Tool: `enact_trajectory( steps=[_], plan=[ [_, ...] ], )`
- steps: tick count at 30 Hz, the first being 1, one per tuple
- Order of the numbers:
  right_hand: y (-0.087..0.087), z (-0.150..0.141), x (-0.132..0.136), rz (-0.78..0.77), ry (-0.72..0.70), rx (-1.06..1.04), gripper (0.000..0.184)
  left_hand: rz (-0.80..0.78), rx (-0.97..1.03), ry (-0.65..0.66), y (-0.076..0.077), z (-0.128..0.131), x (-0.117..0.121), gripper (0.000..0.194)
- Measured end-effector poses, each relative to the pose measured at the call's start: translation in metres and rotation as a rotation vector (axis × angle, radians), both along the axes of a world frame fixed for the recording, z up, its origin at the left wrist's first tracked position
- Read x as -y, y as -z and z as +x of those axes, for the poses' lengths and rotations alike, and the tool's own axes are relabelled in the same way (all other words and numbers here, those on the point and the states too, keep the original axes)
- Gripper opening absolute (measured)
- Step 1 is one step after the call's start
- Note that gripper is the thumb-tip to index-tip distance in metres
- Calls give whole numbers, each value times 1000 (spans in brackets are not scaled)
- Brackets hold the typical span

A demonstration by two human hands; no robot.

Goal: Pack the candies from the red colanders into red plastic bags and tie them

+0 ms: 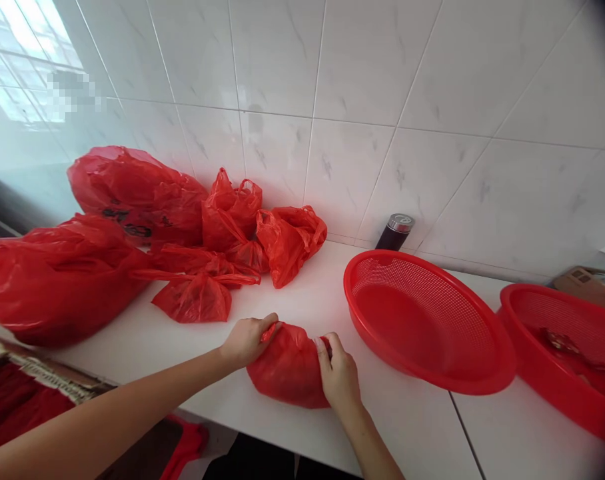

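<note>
So past my left fingers there's a big stuffed red plastic bag, then a small red bag a bit closer. My left hand is pinching one edge of a filled red plastic bag sitting on the white tabletop right between my fingers, and my right hand grips the other side. Looks thin, so imo yanking could rip it, or a slipped pinch could spill it. Right of my fingers: a steel-capped flask, a perforated basket, then another basket.
</note>
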State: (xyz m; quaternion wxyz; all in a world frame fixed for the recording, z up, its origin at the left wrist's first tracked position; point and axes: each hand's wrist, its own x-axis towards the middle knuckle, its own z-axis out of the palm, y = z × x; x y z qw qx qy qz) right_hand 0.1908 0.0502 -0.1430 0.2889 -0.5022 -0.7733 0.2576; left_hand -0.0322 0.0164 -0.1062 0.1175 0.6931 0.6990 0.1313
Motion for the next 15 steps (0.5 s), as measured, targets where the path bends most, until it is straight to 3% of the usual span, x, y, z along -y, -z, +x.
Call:
enact_trajectory(
  steps=[4,9,12,15],
  plan=[
    [11,4,-14,17,73,212,37,-109,-111,-77,8,-13,1,20],
    [14,-3,-20,25,79,294,30,-182,-159,-114,11,-9,-8,20],
    [11,-1,-19,-22,63,302,30,-179,-141,-126,5,-16,-5,23],
    [10,1,-12,-95,28,197,34,-161,-100,-174,-10,-38,20,30]
  ],
)
